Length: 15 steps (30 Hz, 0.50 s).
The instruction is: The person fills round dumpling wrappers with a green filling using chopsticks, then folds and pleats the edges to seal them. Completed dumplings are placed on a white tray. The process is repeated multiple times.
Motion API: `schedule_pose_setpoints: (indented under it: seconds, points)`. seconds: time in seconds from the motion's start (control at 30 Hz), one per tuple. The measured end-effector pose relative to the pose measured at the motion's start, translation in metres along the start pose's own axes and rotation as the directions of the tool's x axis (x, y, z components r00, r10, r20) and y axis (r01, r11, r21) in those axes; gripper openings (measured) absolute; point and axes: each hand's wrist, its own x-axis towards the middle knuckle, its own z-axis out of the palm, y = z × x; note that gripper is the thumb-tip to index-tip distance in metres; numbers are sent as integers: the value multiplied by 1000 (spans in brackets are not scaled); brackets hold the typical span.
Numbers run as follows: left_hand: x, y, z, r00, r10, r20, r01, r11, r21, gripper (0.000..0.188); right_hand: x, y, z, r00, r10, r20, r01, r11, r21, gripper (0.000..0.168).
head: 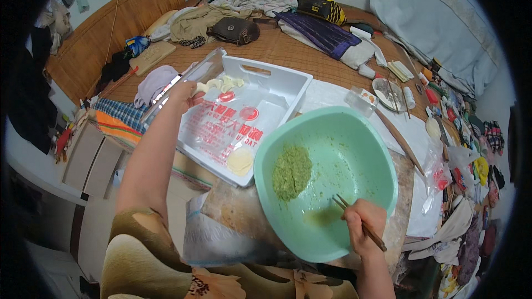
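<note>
My left hand (188, 96) reaches over the left edge of a white plastic tray (291, 75), its fingers beside a row of folded dumplings (226, 84); whether it touches one I cannot tell. Printed plastic film lines the tray. A stack of round dough wrappers (240, 161) lies in its near corner. My right hand (365, 224) grips wooden chopsticks (374, 236), tips down over a mint-green basin (365, 133). Inside the basin, a mound of green filling (292, 172) sits on the left, with some liquid at the bottom.
A wooden rolling pin (400, 141) lies right of the basin, near a clear container (361, 100) and a plate (387, 93) with chopsticks. A wooden board (405, 199) is under the basin. Clothes, a dark bag (235, 31) and many small items lie around on the brown bed cover.
</note>
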Motion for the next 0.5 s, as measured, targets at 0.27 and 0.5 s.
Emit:
schedule_pose_setpoints:
  seconds: [0.27, 0.5]
  points:
    - [97, -31, 18, 994, -67, -81, 77, 989, 125, 17, 2, 5, 6, 1000, 8, 15, -9, 1000, 26, 27]
    - [162, -56, 20, 987, 155, 47, -137, 645, 752, 19, 7, 2, 14, 997, 72, -23, -73, 997, -34, 36]
